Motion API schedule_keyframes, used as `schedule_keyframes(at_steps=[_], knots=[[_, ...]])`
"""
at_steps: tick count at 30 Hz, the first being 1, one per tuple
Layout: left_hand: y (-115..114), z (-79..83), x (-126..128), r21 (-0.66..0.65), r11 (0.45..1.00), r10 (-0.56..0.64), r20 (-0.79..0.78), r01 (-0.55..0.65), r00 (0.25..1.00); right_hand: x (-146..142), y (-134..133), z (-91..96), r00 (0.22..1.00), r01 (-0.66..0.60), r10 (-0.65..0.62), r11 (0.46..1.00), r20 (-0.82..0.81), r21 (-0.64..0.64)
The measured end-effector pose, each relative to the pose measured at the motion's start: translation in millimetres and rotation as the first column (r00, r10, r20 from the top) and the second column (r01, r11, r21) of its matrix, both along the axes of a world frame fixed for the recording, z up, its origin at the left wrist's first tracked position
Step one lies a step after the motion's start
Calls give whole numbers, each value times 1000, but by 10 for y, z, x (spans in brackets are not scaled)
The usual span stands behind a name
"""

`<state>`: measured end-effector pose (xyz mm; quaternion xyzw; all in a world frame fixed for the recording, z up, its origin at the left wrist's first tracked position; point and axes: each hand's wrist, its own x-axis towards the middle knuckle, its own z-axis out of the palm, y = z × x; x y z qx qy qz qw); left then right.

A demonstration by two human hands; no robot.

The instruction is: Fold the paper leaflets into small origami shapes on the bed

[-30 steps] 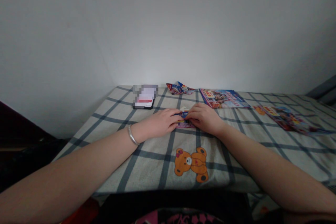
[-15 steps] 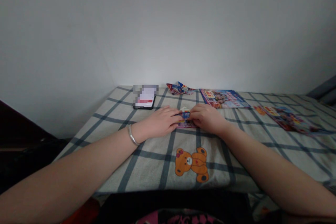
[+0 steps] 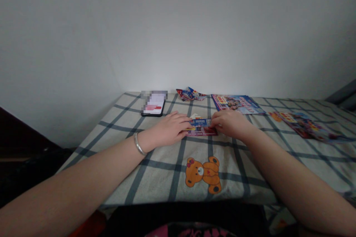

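Note:
A small printed paper strip (image 3: pixel 202 127), blue and red, lies flat on the checked cloth between my hands. My left hand (image 3: pixel 167 129), with a silver bangle on the wrist, rests palm down with its fingertips pressing on the strip's left end. My right hand (image 3: pixel 231 123) lies palm down at the strip's right end, fingers curled onto its edge. A pale scrap of paper (image 3: pixel 195 116) peeks out just behind the strip.
The checked cloth (image 3: pixel 155 166) with an orange bear print (image 3: pixel 204 174) covers the surface up to the white wall. A phone (image 3: pixel 152 106) lies at the back left, a crumpled wrapper (image 3: pixel 190 93) and a colourful leaflet (image 3: pixel 236 104) behind, another leaflet (image 3: pixel 306 126) at the right.
My right hand has slid to the right, uncovering more of the printed strip. My left hand has stayed in place on its left end.

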<state>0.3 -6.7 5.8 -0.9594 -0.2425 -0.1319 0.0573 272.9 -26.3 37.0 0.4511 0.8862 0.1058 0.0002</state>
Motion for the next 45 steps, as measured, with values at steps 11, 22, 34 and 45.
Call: schedule_keyframes(at_steps=[11, 22, 34, 45], knots=[[40, 67, -85, 60, 998, 32, 13, -32, 999, 71, 10, 21, 999, 11, -10, 1000, 37, -23], [30, 184, -140, 4, 999, 47, -5, -47, 999, 100, 15, 15, 999, 41, -40, 998, 31, -43], [45, 194, -175, -26, 999, 35, -14, -35, 999, 219, 46, 16, 995, 92, -94, 991, -15, -94], [69, 151, -175, -27, 999, 32, 13, -32, 999, 88, 142, -189, 933, 121, -112, 993, -341, 6]])
